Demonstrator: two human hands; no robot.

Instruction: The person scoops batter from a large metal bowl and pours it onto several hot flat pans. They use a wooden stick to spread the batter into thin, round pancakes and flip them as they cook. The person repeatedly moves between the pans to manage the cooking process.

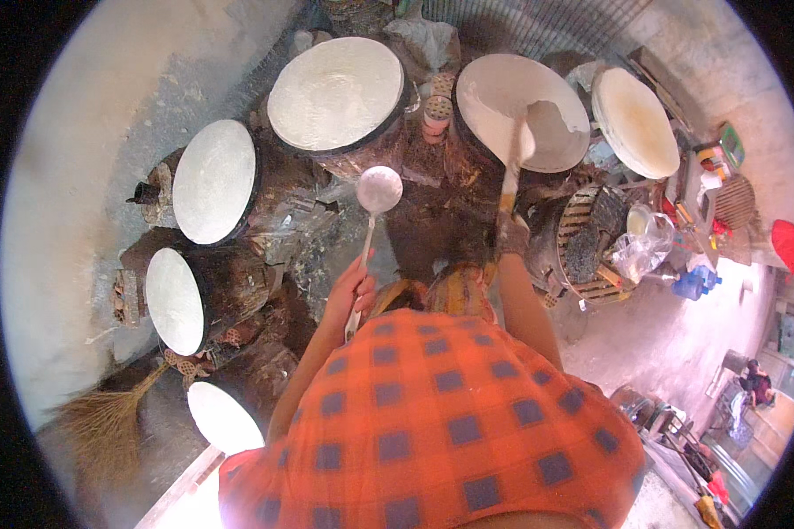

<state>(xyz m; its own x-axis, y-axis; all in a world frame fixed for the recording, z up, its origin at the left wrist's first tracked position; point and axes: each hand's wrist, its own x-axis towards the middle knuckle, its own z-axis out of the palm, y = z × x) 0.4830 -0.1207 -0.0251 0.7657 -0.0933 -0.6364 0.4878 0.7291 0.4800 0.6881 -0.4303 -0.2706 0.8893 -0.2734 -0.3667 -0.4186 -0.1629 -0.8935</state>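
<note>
My left hand (359, 291) grips the handle of a ladle (380, 189), whose pale, coated bowl points away from me, just below a round pan with a white surface (335, 94). My right hand (512, 235) is closed on the handle of a long tool (511, 182), perhaps a scraper or spatula; its far end is blurred over a second round pan (493, 86). Pale batter-like material covers part of that pan, and a greyer patch shows beside the tool. A round, pale, browned disc (636, 123) lies to the right of that pan.
More white-topped round pans on drum-like stoves curve down the left, one (214, 182) nearest the wall. A straw broom (116, 423) lies lower left. Perforated coal briquettes (438, 108) stand between the two far pans. Right are a slatted round container (577, 225), plastic bags and a distant person.
</note>
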